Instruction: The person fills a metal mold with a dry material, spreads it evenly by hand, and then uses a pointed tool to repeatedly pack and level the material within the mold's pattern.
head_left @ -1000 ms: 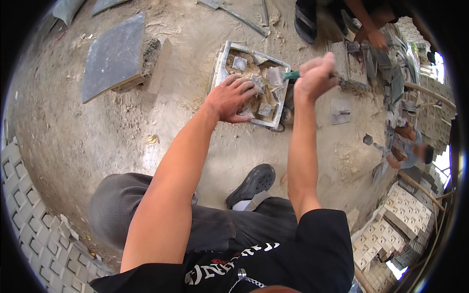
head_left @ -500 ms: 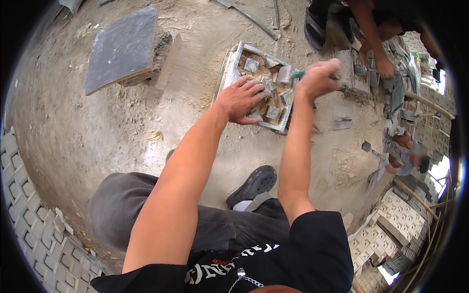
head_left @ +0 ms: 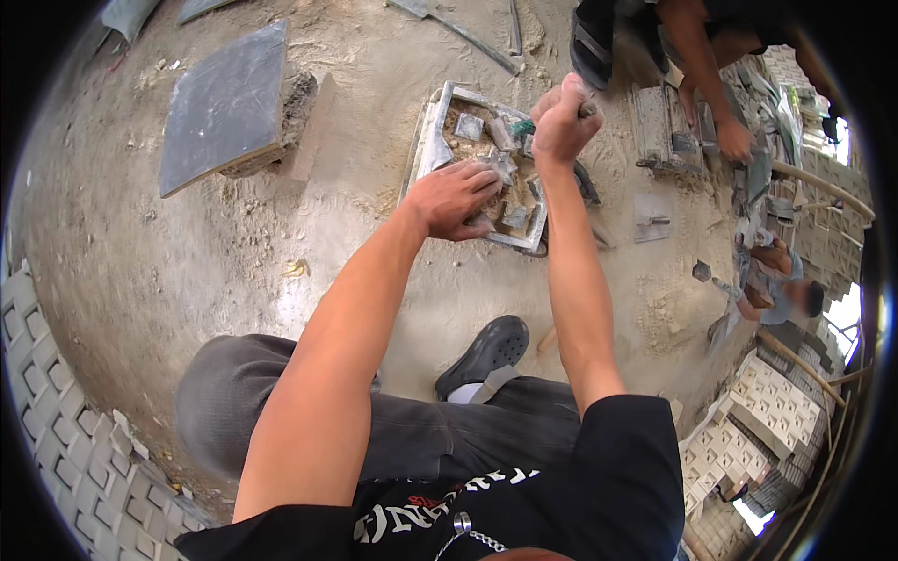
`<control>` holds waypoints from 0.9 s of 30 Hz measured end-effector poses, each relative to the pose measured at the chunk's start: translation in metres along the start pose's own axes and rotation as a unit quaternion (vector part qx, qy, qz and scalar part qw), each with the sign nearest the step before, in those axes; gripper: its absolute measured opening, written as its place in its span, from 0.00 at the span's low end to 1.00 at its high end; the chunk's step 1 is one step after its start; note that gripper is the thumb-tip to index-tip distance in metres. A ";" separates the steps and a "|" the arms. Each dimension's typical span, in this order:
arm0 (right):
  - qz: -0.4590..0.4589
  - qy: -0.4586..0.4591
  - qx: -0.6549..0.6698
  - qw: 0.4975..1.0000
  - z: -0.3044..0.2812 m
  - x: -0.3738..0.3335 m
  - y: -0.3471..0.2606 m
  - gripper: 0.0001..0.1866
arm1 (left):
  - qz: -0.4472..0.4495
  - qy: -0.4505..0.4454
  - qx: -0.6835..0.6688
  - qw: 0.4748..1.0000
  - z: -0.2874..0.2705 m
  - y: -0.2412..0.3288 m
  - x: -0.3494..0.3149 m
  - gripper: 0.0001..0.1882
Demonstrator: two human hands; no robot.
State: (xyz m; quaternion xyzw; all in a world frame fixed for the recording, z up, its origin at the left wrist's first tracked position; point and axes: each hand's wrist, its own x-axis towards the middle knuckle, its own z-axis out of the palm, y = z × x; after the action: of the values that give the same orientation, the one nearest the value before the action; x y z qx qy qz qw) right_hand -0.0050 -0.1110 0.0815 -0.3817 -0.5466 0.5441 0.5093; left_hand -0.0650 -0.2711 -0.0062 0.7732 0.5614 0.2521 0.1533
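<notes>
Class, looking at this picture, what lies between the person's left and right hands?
In the head view, a star-shaped piece and the grey end of the green-handled tool show between the left hand and the right hand.

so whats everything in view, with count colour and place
square frame: 1, pale grey, upper centre
angular pieces: several, grey, inside the frame
green-handled hand tool: 1, grey head, over the frame
slab: 1, dark grey, upper left
handled float: 1, grey, right of the frame
long bars: 2, grey, top centre
scrap: 1, yellow, left
patterned tiles: many, whitish to beige, left edge and lower right
poles: several, tan, right edge
co-workers: 2, dark and grey-blue clothes, right side
ground: 1, sandy tan, throughout
clog: 1, black, below centre
trousers: 1 pair, grey, lower centre
T-shirt: 1, black, bottom
left hand: 1, dusty, on the pieces
right hand: 1, dusty, gripping the tool
</notes>
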 end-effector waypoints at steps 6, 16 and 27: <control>-0.030 -0.011 -0.067 0.997 0.004 0.007 -0.015 0.28 | -0.012 -0.015 0.006 1.000 -0.006 0.000 -0.003 0.39; -0.067 0.018 -0.058 0.996 0.007 0.001 -0.009 0.29 | -0.009 -0.029 -0.010 0.999 -0.004 0.003 0.000 0.40; -0.134 -0.063 -0.046 0.988 -0.013 -0.011 0.003 0.24 | 0.006 -0.021 0.000 1.000 -0.008 0.004 0.001 0.41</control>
State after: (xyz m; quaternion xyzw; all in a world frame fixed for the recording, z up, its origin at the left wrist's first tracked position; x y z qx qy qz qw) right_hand 0.0096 -0.1184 0.0750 -0.2931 -0.6481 0.4683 0.5243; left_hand -0.0658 -0.2714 0.0026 0.7813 0.5536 0.2373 0.1637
